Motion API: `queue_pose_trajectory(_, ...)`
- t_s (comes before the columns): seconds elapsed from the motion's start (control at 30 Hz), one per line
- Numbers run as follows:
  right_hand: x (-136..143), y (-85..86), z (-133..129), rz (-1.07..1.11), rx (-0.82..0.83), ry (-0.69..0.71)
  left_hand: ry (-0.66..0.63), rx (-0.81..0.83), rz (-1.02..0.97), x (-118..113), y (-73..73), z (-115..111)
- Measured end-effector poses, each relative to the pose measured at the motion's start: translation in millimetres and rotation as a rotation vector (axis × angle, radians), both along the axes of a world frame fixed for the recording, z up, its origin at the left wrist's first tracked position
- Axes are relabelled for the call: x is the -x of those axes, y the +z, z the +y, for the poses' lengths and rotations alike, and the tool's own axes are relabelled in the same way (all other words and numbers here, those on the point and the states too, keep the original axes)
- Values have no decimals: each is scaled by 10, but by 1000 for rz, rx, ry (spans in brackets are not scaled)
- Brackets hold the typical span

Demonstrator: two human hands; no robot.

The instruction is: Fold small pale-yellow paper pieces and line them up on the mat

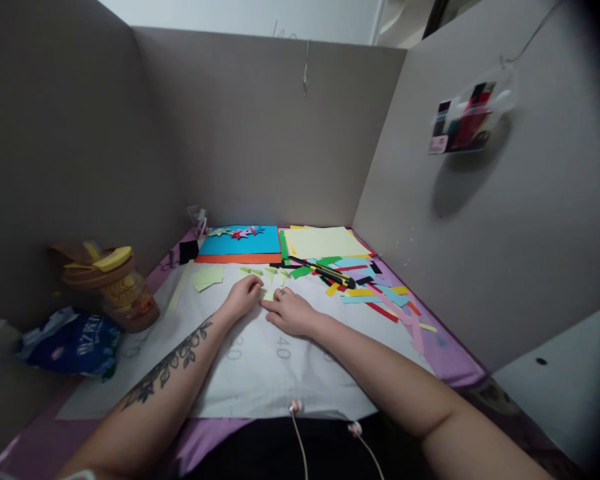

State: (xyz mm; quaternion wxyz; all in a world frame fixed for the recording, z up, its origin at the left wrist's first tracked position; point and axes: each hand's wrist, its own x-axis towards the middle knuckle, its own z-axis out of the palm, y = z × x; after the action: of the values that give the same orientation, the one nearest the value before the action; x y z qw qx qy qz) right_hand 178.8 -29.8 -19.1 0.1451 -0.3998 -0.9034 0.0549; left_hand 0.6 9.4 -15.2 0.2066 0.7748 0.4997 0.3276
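Observation:
A small piece of light green paper (pixel 269 295) lies on the white sheet between my two hands. My left hand (pixel 243 298) is closed, its thumb and fingertips pinched at the paper's left edge. From the right, my right hand (pixel 291 313), with a ring on one finger, bends its fingers over the same piece and presses on it. Just beyond my fingertips stand several small folded light green pieces (pixel 271 273). Flat light green paper squares (pixel 208 278) lie to the left of them. My fingers partly cover the piece in my hands.
Paper strips (pixel 380 293) and a yellow-black utility knife (pixel 335 275) lie at the right. Behind are blue paper (pixel 240 245) with folded stars (pixel 245 233) and pale yellow sheets (pixel 330 241). A lidded cup (pixel 125 293) and a blue packet (pixel 75 343) stand left. Grey partitions (pixel 260 133) surround the table.

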Motion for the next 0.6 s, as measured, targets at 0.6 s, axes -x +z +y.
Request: queue_pose_trajectory(0.6,-440,-57,176,244,-40,258,-180,-59,188,-13,8,-76)
